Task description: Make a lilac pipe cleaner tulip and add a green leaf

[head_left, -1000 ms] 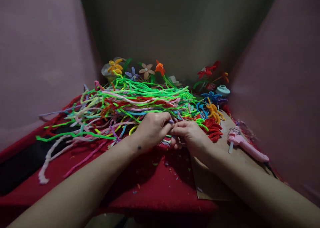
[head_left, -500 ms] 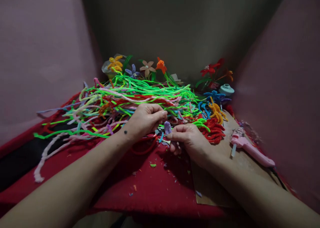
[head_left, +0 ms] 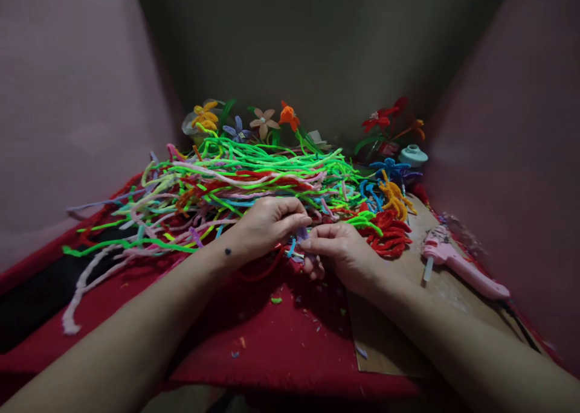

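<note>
Between my fingertips is a small purple pipe cleaner piece (head_left: 302, 235), mostly covered by the fingers. My left hand (head_left: 274, 223) pinches at its upper end, thumb and index finger together. From the right, my right hand (head_left: 338, 247) grips its lower part with thumb and forefinger. Just beneath the hands lie red-handled scissors (head_left: 263, 273), partly hidden by my left forearm, and a short blue pipe cleaner scrap (head_left: 292, 247). Behind the hands spreads a big pile of pipe cleaners (head_left: 267, 165) in green, pink, red and other colours.
Finished fuzzy flowers (head_left: 264, 122) stand along the back. To the right, red pipe cleaner loops (head_left: 390, 235) and a pink glue gun (head_left: 466, 268) rest by a cardboard sheet (head_left: 385, 346). Coloured lint dots the red cloth (head_left: 272, 346). A pale blue container (head_left: 413, 155) sits back right.
My left hand has moved slightly right and down onto the purple piece, closing the gap to my right hand. The piece, upright and visible before, is now mostly covered.
</note>
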### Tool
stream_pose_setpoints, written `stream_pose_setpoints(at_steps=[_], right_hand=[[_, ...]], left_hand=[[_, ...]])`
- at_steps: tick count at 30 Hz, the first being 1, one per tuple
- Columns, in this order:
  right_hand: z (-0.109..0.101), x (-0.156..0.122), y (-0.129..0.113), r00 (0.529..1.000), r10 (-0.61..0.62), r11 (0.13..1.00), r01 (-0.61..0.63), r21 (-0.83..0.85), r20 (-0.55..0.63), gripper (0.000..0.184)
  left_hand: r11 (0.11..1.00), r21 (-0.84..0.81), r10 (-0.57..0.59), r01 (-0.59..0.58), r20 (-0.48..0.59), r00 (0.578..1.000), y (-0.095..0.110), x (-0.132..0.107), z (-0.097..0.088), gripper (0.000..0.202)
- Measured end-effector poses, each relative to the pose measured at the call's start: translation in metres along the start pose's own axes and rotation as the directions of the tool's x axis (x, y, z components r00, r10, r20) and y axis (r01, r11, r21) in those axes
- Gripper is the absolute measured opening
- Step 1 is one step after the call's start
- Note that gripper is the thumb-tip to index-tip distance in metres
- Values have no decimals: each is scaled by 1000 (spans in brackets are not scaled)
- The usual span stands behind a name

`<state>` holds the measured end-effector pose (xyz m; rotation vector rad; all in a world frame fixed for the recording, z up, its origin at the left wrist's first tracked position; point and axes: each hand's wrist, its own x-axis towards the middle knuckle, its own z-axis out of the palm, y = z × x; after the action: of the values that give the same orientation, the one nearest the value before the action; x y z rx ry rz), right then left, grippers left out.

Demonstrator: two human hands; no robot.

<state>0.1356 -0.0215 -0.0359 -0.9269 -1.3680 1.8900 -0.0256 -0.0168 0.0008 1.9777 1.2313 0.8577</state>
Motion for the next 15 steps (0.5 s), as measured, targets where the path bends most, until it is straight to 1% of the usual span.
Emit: stream_pose_setpoints(at_steps=[2,4,5,7,9,10,12,15], right_hand=[[1,0,0,1000,-10,999,9,-30,-12,23],[2,-2,-1,999,-25,997,22,-77,-34,24],[2,-3,-2,998,-42,994,37,-103,-49,25],[2,-4,-4,993,-85,987,73,-143,-84,26],[2,-5,-5,986,-123,981,104,-164,-113,26],[2,-5,-6,984,-132,979,111,-168,-122,26],[2,-5,-5,984,-133,978,110,-175,-123,26],[2,-5,-5,988,-125,978,109,-176,-85,26]], left_hand=[[992,117,52,-50,-21,998,-3,1,1,20],[987,151,62,-57,-28,998,-3,2,1,20],[993,117,34,-31,-24,999,-3,1,1,21],[998,-34,-60,60,13,998,0,0,1,23],[971,-190,-134,147,80,988,2,-2,1,24],[957,-233,-150,170,101,983,3,-3,1,23],[953,-246,-157,178,101,982,4,-4,2,19],[964,-204,-157,172,87,984,4,-4,3,16]])
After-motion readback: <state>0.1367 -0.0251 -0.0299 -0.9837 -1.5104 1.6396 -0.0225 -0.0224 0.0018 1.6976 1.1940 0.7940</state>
